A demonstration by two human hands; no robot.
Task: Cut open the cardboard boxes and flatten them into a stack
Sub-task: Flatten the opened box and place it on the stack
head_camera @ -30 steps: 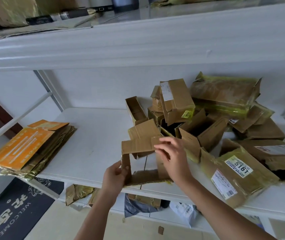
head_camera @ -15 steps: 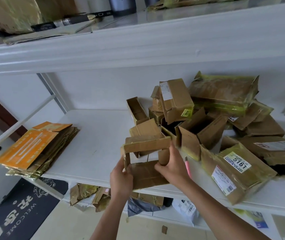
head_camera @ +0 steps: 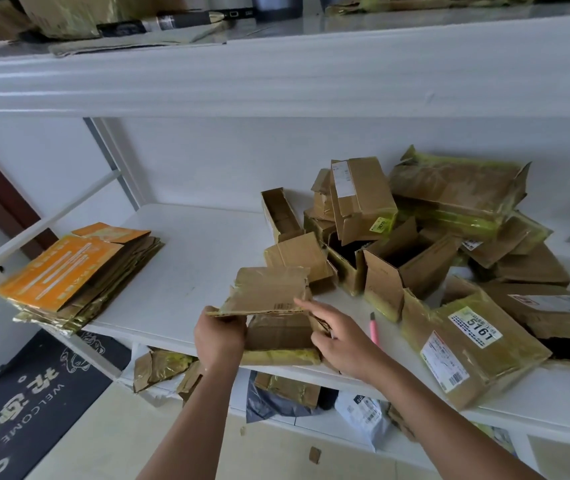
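A small brown cardboard box (head_camera: 269,292), cut open and partly collapsed, sits at the front edge of the white shelf (head_camera: 186,271). My left hand (head_camera: 219,336) grips its left end, thumb on the top flap. My right hand (head_camera: 340,336) touches its right side, with the index finger stretched along the top panel's edge. A stack of flattened boxes (head_camera: 75,271) with an orange one on top lies at the shelf's left end. A pink box cutter (head_camera: 374,327) lies on the shelf just right of my right hand.
A heap of several uncut and opened boxes (head_camera: 415,244) fills the right half of the shelf, with a labelled parcel (head_camera: 467,344) nearest. More packaging lies on the lower shelf (head_camera: 287,389). A dark doormat (head_camera: 27,403) covers the floor at left.
The box stood as an open frame a second ago; its top panel has since tilted down and leftward, collapsing it. My left hand shifted up to the left end, and my right hand moved to the right side.
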